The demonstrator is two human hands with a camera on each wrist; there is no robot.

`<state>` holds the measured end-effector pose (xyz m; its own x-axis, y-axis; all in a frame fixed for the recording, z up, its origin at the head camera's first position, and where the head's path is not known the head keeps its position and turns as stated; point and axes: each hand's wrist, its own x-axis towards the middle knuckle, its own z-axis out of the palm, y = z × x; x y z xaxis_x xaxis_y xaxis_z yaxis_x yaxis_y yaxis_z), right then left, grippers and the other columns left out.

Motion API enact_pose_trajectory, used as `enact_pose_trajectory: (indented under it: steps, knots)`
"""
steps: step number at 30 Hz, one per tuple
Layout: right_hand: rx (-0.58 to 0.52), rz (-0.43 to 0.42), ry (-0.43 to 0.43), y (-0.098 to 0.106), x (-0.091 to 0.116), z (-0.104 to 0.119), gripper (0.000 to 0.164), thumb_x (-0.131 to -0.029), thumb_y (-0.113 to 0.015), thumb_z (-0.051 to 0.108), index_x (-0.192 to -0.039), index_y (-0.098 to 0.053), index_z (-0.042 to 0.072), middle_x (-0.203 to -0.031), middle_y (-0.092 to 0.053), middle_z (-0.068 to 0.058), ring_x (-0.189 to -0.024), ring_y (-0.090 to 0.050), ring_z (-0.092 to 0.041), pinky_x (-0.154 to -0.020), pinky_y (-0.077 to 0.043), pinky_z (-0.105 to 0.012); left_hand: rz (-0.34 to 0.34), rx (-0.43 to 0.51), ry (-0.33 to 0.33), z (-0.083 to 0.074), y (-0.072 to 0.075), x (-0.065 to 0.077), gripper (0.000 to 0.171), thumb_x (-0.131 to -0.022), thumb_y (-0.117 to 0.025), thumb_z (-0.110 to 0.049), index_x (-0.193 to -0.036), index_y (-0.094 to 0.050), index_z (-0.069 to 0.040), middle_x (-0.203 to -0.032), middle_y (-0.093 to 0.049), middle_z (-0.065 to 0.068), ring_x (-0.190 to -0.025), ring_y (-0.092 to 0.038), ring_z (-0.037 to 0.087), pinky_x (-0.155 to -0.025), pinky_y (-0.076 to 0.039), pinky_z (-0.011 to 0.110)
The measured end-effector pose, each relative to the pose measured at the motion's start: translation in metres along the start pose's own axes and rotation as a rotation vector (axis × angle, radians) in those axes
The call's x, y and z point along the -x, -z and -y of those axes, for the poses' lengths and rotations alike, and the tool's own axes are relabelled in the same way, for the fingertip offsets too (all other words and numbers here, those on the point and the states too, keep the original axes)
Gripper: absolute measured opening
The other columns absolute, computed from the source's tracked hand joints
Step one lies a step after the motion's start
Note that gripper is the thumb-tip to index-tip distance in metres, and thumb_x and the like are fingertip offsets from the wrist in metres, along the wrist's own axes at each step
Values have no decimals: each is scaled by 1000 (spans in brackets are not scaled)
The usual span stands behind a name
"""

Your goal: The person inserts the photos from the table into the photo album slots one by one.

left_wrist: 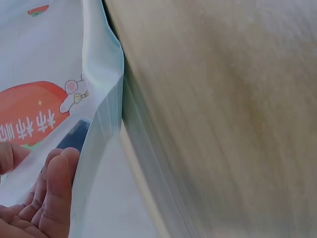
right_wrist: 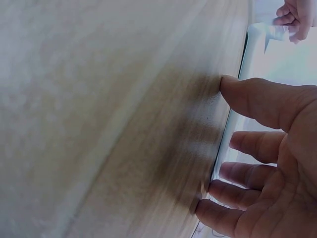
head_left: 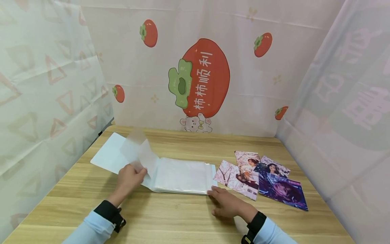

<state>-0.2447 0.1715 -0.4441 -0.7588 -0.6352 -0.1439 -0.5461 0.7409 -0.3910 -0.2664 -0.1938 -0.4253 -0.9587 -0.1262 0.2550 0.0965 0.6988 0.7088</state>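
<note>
Grip, left hand (head_left: 129, 179): thumb and fingers pinch a thin translucent page (head_left: 146, 154), lifted clear of the stack.
Grip, right hand (head_left: 226, 201): released, fingers loosely spread, touching the near right corner of the album (head_left: 182, 176).
Album: open, mid-tabletop (head_left: 182, 220), its pale cover (head_left: 109, 152) out to the left.
Photos (head_left: 283, 191): four, bunched right of the album.
Backdrop (head_left: 122, 51): white cloth, red fruit print.
</note>
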Motion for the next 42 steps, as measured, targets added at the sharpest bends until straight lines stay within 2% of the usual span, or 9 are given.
enact_pose_trajectory:
  steps: [7, 11, 17, 20, 23, 26, 33, 37, 42]
  knots:
    - [-6, 6, -3, 0, 0, -1, 61, -83, -70, 23, -135, -44, 1, -140, -35, -24, -126, -36, -39, -99, -31, -50, -51, 212, 62, 10, 17, -3, 30, -88, -60, -18, -98, -58, 10, -65, -64, 11, -54, -63, 19, -47, -50, 28]
    - [1, -2, 3, 0, 0, -1, 62, -83, -70, 23, -134, -45, 1, -139, -36, -24, -125, -36, -39, -99, -31, -49, -140, 249, 122, 27, 26, -9, 46, -87, -60, -25, -116, -48, 8, -68, -64, 12, -52, -63, 19, -49, -50, 45]
    - [6, -1, 8, 0, 0, 0, 62, -83, -70, 23, -134, -45, 0, -139, -36, -24, -125, -36, -39, -99, -31, -49, -260, 212, 228, 41, 44, -14, 69, -80, -65, -15, -134, -26, 4, -78, -65, 17, -50, -63, 19, -48, -50, 41]
    - [6, 3, 2, 0, 0, -1, 61, -83, -70, 23, -134, -45, 1, -139, -36, -24, -126, -36, -38, -99, -31, -49, -269, 142, 247, 38, 54, -9, 80, -77, -68, -9, -137, -18, 5, -92, -60, 26, -70, -64, 33, -61, -50, 36]
    - [1, 5, -3, 0, 0, -1, 61, -83, -70, 23, -135, -45, 1, -140, -36, -24, -126, -36, -38, -99, -31, -49, -262, 64, 247, 40, 59, -8, 85, -74, -71, -5, -138, -16, 8, -106, -49, 33, -100, -50, 48, -83, -41, 50]
    - [-7, 6, -3, 0, 0, -1, 61, -83, -70, 23, -134, -45, 1, -140, -36, -24, -126, -35, -38, -99, -31, -50, -266, 0, 227, 44, 60, -7, 85, -71, -72, -2, -136, -19, 10, -115, -35, 38, -104, -38, 55, -85, -32, 60]
    - [-13, 11, -6, 0, 1, -1, 61, -83, -70, 22, -135, -45, 2, -140, -35, -23, -126, -35, -38, -99, -31, -49, -252, -176, 101, 50, 56, -3, 70, -63, -73, 2, -122, -38, 13, -115, -21, 40, -99, -27, 57, -70, -29, 59]
    - [-23, 15, -6, 0, 0, 0, 61, -83, -69, 22, -135, -45, 2, -140, -35, -23, -126, -35, -38, -99, -30, -50, -178, -313, -72, 54, 51, -4, 59, -60, -70, 7, -116, -51, 6, -124, -19, 42, -108, -19, 59, -74, -24, 66]
    - [-27, 16, -4, 0, 0, 0, 60, -83, -69, 21, -135, -45, 2, -140, -35, -23, -126, -35, -38, -99, -30, -50, -59, -465, -336, 58, 41, -5, 46, -66, -60, 19, -108, -61, 2, -125, -32, 41, -112, -32, 58, -78, -36, 66]
